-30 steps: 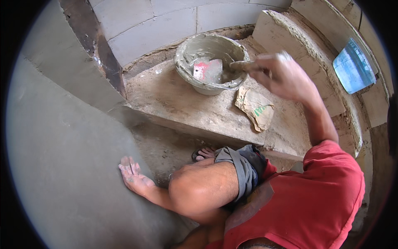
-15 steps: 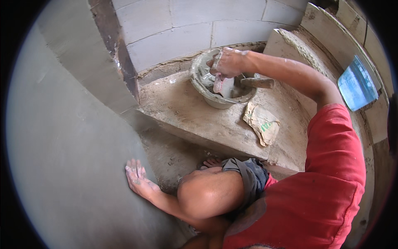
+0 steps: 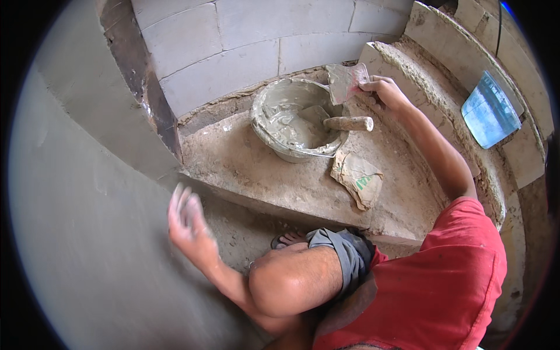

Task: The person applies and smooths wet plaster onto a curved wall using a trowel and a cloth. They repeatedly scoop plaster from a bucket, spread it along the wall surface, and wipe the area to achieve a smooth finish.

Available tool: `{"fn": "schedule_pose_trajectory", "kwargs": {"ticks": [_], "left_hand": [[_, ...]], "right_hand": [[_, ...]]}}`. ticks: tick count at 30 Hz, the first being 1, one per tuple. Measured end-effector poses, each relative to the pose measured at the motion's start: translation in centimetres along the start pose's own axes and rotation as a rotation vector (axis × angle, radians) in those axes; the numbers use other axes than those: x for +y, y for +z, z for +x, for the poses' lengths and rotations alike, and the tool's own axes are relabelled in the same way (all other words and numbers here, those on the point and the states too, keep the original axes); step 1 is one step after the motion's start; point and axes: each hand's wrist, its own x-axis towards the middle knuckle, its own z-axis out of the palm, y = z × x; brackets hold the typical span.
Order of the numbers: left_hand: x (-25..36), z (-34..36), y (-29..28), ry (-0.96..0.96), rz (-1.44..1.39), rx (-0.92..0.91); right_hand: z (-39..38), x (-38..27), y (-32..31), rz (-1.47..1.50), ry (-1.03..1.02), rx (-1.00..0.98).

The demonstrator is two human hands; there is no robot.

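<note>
1. Pinching one edge of a flat plate (image 3: 344, 83) between thumb and fingers, the right hand (image 3: 385, 92) holds it at the far right rim of the bucket; contact with the rim cannot be told. The plate is smeared grey, with reddish marks near the grip.
2. The left hand (image 3: 193, 230) has its fingers extended and slightly apart, blurred, beside a smooth grey surface (image 3: 87, 198); whether it touches cannot be told.
3. The bucket (image 3: 291, 155) contains wet grey mortar (image 3: 286, 123), which also coats its inner wall. A stubby handle (image 3: 349, 123) projects over its right rim.
4. Beneath lies a dusty, rough ledge (image 3: 233, 153), bearing a torn piece of brown paper (image 3: 357, 181) just beside the bucket.
5. Behind rises a wall of pale blocks (image 3: 251, 67); a dark, scarred upright (image 3: 140, 81) stands at its left.
6. At right, pale slabs (image 3: 417, 93) with crumbly edges rise beside the ledge, and a translucent blue container (image 3: 491, 111) sits farther out.
</note>
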Motion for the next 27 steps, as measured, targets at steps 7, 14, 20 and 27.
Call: {"fn": "schedule_pose_trajectory", "kwargs": {"ticks": [7, 14, 20, 27], "left_hand": [[8.5, 0.2, 18.3, 0.87, 0.37, -0.862], [6.0, -0.3, 26.9, 1.236, 0.551, -0.883], [5.2, 5.9, 22.5, 0.868, 0.462, -0.499], [4.5, 7.0, 16.2, 0.655, 0.497, -0.389]], "right_hand": [[-2.6, 2.1, 0.1, 0.516, 0.097, 0.074], [-4.4, 6.8, -3.0, 0.717, 0.133, 0.102], [-7.6, 8.6, -1.8, 0.836, 0.1, 0.004], [-9.3, 11.1, 5.5, 0.878, 0.161, -0.17]]}}
